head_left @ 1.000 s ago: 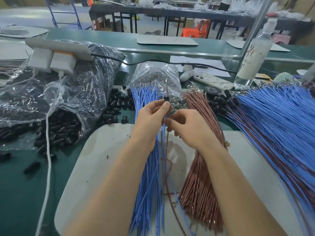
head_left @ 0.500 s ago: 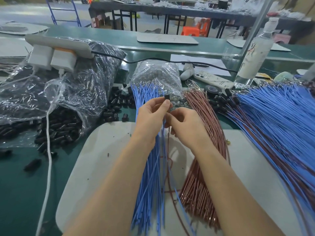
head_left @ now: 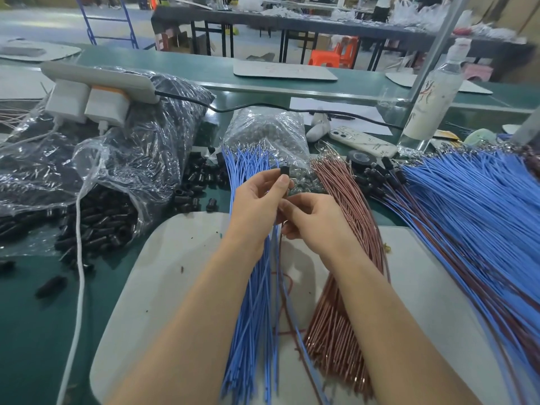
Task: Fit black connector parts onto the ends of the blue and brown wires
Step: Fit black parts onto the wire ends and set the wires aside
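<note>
Connector was pinched between thumb and fingers of left hand, centre frame, raised above the pad. Right hand sat just below it, fingers curled on the wires that ran down between both hands. Underneath lay blue bundle at left and brown bundle at right, both on the pad. Loose connectors and an open bag of them were at left. Wire pile with black ends fanned across the right edge.
</note>
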A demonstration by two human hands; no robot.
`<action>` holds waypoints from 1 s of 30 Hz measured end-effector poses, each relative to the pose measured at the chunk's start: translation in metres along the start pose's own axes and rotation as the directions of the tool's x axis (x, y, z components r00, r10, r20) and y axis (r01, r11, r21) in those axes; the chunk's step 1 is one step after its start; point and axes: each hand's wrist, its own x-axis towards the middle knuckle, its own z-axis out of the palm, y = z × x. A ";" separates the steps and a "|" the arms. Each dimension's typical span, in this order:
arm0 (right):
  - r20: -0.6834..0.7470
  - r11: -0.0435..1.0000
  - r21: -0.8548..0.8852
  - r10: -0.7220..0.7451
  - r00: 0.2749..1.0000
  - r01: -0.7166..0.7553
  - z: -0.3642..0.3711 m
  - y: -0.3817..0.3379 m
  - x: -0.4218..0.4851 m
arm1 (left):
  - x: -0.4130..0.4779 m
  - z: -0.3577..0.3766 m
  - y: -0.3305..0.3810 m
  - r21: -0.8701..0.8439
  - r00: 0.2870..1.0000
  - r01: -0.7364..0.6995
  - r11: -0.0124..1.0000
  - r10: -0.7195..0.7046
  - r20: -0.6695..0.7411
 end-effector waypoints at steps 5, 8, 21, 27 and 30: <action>0.046 0.998 0.052 0.037 0.998 -0.040 -0.002 0.001 0.001 | -0.001 0.000 0.001 0.014 1.000 -0.004 1.000 0.004 0.002; 0.072 0.994 0.085 0.060 0.996 -0.066 -0.002 0.003 0.001 | -0.002 0.000 0.002 0.015 1.000 -0.004 1.000 0.004 0.003; 0.167 0.997 -0.001 0.077 0.983 -0.078 -0.005 0.000 -0.003 | -0.002 -0.001 0.000 0.032 0.998 -0.052 0.998 0.053 -0.038; -0.052 1.000 0.030 -0.009 0.999 0.010 -0.003 0.000 0.000 | -0.003 0.000 -0.001 0.123 0.993 -0.120 0.985 0.119 0.011; -0.111 0.999 -0.013 -0.033 0.993 0.031 -0.003 0.003 0.002 | -0.004 0.000 -0.002 0.191 0.989 -0.146 0.971 0.143 0.032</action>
